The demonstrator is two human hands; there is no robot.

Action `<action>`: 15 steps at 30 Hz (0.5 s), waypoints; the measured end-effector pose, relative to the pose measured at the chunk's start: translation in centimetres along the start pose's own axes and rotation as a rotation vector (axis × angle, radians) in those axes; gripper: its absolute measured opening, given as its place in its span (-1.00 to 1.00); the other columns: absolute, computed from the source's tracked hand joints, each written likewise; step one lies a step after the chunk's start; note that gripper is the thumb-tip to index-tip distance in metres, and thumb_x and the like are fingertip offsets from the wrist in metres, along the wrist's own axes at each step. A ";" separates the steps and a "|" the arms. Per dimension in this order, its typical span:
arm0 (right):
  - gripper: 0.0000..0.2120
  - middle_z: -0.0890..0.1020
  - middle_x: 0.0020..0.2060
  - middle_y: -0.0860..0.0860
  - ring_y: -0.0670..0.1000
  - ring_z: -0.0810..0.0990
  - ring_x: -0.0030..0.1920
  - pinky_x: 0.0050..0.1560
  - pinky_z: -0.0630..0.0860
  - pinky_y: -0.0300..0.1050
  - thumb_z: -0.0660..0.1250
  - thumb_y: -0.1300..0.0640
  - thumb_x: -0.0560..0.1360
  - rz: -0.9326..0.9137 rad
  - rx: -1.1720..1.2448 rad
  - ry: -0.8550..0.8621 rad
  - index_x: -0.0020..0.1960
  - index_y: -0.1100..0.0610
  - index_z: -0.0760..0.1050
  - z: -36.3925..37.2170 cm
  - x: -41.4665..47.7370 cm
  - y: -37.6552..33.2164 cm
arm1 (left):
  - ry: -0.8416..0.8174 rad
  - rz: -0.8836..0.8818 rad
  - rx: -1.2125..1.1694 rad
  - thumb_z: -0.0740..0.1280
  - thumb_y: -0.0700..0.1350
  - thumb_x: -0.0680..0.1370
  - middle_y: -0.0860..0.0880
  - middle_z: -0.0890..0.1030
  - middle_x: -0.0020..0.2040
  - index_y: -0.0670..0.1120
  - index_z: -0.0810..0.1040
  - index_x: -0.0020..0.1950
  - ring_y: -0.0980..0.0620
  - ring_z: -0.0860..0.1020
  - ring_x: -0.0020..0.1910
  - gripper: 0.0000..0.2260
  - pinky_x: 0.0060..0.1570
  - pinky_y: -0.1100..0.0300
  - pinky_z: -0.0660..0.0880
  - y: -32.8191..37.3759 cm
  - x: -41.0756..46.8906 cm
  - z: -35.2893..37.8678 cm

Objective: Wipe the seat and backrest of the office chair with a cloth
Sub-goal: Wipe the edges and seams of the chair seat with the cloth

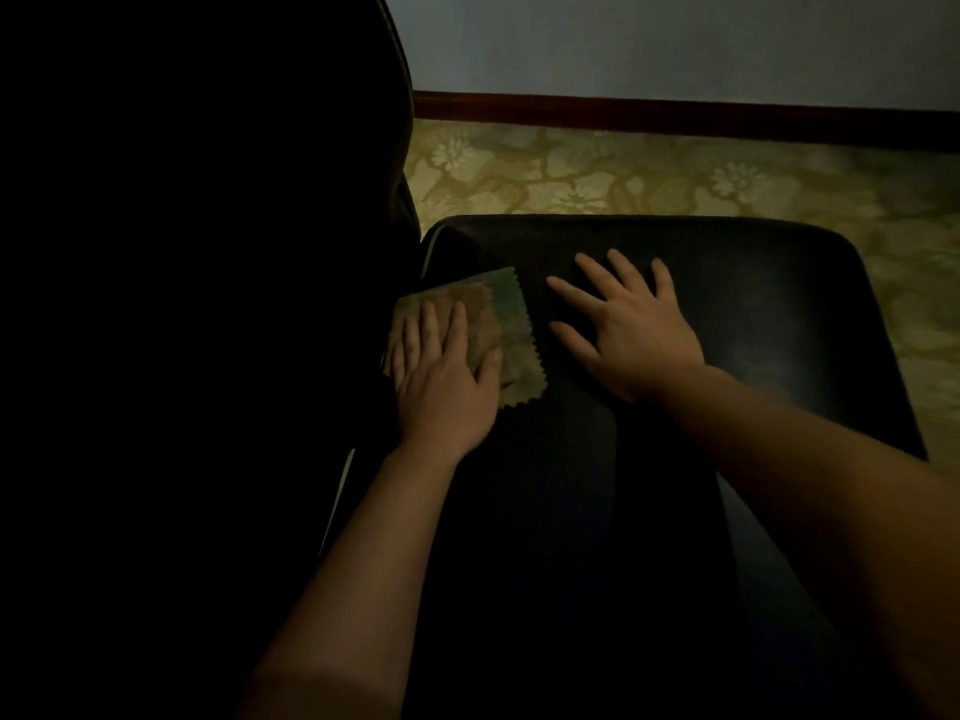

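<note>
The black office chair fills most of the dim view; its seat (pixel 753 304) lies in front of me and its dark backrest (pixel 208 252) rises at the left. A greenish-brown cloth (pixel 506 324) with zigzag edges lies on the seat, right where it meets the backrest. My left hand (pixel 441 376) presses flat on the cloth with straight fingers. My right hand (pixel 628 330) rests flat on the bare seat just right of the cloth, fingers spread and holding nothing.
Beyond the seat lies a yellow-green carpet (pixel 649 174) with a flower pattern. A dark red skirting board (pixel 675 114) runs along a pale wall (pixel 675 39) at the back. The backrest blocks everything on the left.
</note>
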State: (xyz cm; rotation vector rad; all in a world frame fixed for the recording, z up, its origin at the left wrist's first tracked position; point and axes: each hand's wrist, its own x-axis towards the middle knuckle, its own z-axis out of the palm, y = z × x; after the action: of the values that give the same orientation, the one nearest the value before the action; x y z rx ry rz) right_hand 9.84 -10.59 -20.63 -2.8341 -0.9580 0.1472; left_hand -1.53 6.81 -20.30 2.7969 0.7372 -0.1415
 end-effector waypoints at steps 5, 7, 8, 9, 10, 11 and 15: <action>-0.42 0.07 0.61 -0.02 0.11 -0.06 0.61 0.53 -0.20 0.29 -0.07 -0.33 0.60 0.016 0.006 0.028 0.59 -0.22 0.05 0.2 0.0 -0.1 | -0.030 -0.011 -0.009 0.02 0.21 0.70 -0.09 -0.23 0.68 0.04 -0.19 0.67 -0.06 -0.25 0.65 -0.36 0.58 -0.02 -0.29 1.2 3.0 -0.4; -0.42 0.09 0.61 -0.01 0.11 -0.04 0.61 0.53 -0.20 0.29 -0.06 -0.33 0.60 0.014 0.012 0.040 0.58 -0.21 0.07 0.3 -0.1 -0.2 | -0.050 -0.036 -0.018 0.05 0.18 0.70 -0.11 -0.22 0.68 0.03 -0.20 0.67 -0.09 -0.25 0.65 -0.35 0.59 -0.04 -0.28 1.8 4.1 -0.8; -0.41 0.10 0.61 -0.01 0.12 -0.03 0.61 0.53 -0.19 0.29 -0.07 -0.33 0.59 0.014 0.012 0.044 0.58 -0.21 0.08 0.2 -0.2 -0.2 | -0.069 -0.058 -0.030 0.06 0.16 0.69 -0.12 -0.22 0.68 0.02 -0.20 0.67 -0.11 -0.24 0.65 -0.34 0.59 -0.05 -0.28 2.2 4.6 -1.1; -0.41 0.10 0.61 -0.01 0.12 -0.03 0.61 0.53 -0.19 0.29 -0.08 -0.34 0.59 0.015 0.011 0.045 0.58 -0.21 0.08 0.3 -0.2 -0.2 | -0.088 -0.083 -0.043 0.07 0.15 0.69 -0.13 -0.21 0.68 0.02 -0.19 0.67 -0.12 -0.24 0.65 -0.34 0.59 -0.06 -0.27 2.7 5.0 -1.4; -0.39 0.11 0.61 0.00 0.12 -0.02 0.61 0.53 -0.18 0.29 -0.10 -0.35 0.58 0.015 0.011 0.047 0.58 -0.21 0.09 0.2 -0.2 -0.3 | -0.100 -0.103 -0.042 0.06 0.15 0.69 -0.14 -0.21 0.67 0.01 -0.19 0.67 -0.14 -0.23 0.65 -0.34 0.59 -0.08 -0.27 3.2 5.3 -1.6; -0.38 0.11 0.61 0.00 0.12 -0.02 0.61 0.53 -0.17 0.29 -0.12 -0.36 0.56 0.017 0.012 0.048 0.58 -0.20 0.09 0.2 -0.2 -0.3 | -0.103 -0.112 -0.022 0.03 0.16 0.69 -0.15 -0.21 0.67 -0.01 -0.19 0.67 -0.16 -0.24 0.65 -0.35 0.58 -0.10 -0.28 3.6 5.4 -1.6; -0.37 0.12 0.61 0.00 0.11 -0.02 0.61 0.54 -0.18 0.29 -0.12 -0.35 0.55 0.023 0.021 0.058 0.58 -0.20 0.11 0.1 -0.4 -0.3 | -0.064 -0.071 0.050 -0.05 0.20 0.70 -0.17 -0.23 0.67 -0.02 -0.21 0.67 -0.19 -0.25 0.64 -0.37 0.58 -0.15 -0.29 4.4 6.0 -1.0</action>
State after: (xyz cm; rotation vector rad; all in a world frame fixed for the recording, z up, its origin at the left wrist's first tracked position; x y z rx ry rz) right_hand 9.31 -10.56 -20.69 -2.8141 -0.9075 0.0766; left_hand 5.90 6.20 -19.29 2.7998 0.8291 -0.2642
